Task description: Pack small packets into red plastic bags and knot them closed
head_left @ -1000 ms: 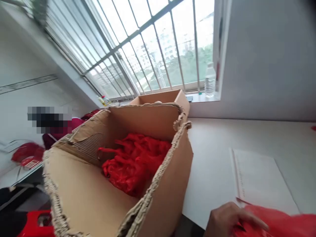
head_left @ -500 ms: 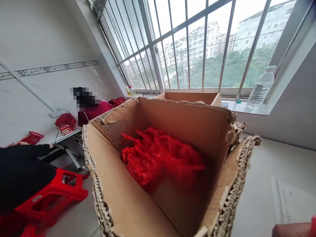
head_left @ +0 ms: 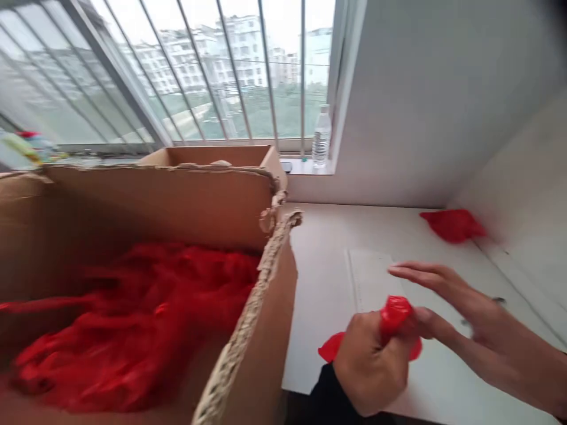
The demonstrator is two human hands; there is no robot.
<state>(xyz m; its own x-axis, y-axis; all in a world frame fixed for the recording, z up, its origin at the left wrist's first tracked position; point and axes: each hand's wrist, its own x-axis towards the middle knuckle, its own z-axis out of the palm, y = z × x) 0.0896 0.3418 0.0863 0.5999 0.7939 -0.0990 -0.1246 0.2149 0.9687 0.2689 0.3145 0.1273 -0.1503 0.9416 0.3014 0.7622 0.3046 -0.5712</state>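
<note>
My left hand (head_left: 372, 366), in a black cuff, is closed in a fist around a red plastic bag (head_left: 396, 313). A bunched end of the bag sticks up above the fist, and more red shows on both sides of it. My right hand (head_left: 469, 324) is just to the right, fingers stretched out and the thumb apart from them. Its thumb tip is at the bunched end; whether it touches cannot be made out. To the left, a cardboard box (head_left: 270, 319) with ragged cut edges holds a blurred heap of red plastic bags (head_left: 146, 319).
Both hands are over a white table (head_left: 323, 236) against the wall. A flat translucent sheet (head_left: 370, 274) lies on it, and a red piece (head_left: 454, 225) lies at its far right. Behind the box is another carton (head_left: 221, 156). A water bottle (head_left: 322, 139) stands on the sill.
The view has swung right, so the box now appears farther left. Both hands have come into clear view, the left gripping a red plastic bag. The people on the left are out of view.
</note>
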